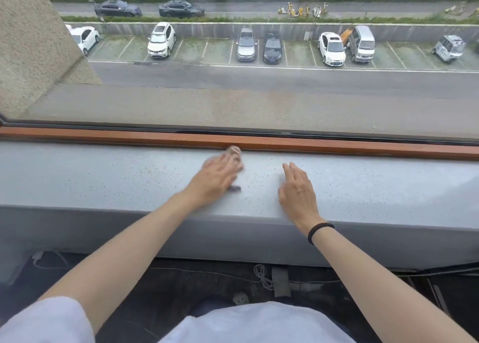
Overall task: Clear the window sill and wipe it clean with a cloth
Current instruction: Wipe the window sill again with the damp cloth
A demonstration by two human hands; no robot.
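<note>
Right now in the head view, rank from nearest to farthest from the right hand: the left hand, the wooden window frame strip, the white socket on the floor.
From the right hand:
1. Left hand, beside it on the sill.
2. Wooden window frame strip, beyond the fingertips.
3. White socket, down on the floor.

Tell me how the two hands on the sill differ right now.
The left hand is blurred and presses a cloth near the wooden frame; the right hand is sharp, empty and flat. The right wrist wears a dark band; the left wrist is bare. Both lie palm down on the sill.
</note>
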